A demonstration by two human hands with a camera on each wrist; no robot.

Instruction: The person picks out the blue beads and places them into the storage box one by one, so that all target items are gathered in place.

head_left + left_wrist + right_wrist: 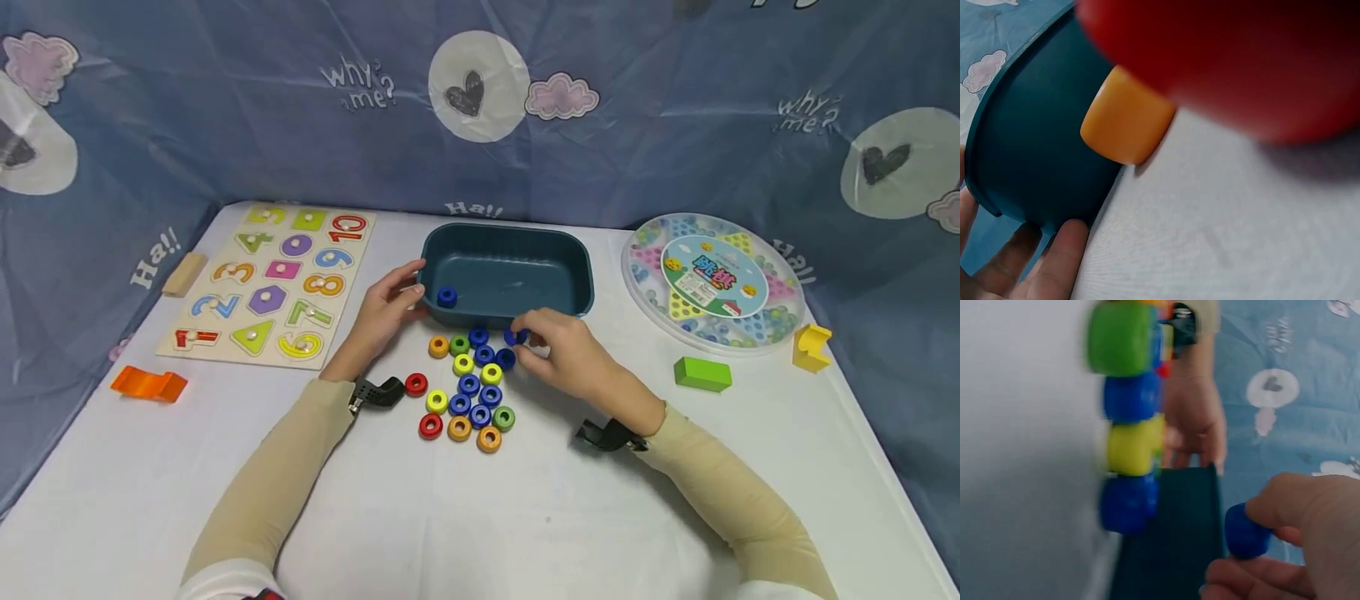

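Note:
A blue ring bead (1246, 532) is pinched between the thumb and fingers of my right hand (566, 354), just in front of the dark teal bin (517, 287). At the bin's left end, my left hand (381, 321) rests extended fingers against the wall near the rim. Inside the bin, one blue ring (447, 297) lies near the front left corner. On the table before the bin is a loose group of rings: several blue, yellow ones such as a yellow ring (463, 364), a green ring (504, 417), an orange ring (489, 439) and a red ring (431, 426).
On the left lie a wooden number puzzle board (300, 287), a wooden block (184, 275) and an orange wavy block (149, 384). To the right are a round marble game board (712, 279), a green block (702, 374) and a yellow block (812, 347). A patterned blue cloth (300, 150) hangs behind the table.

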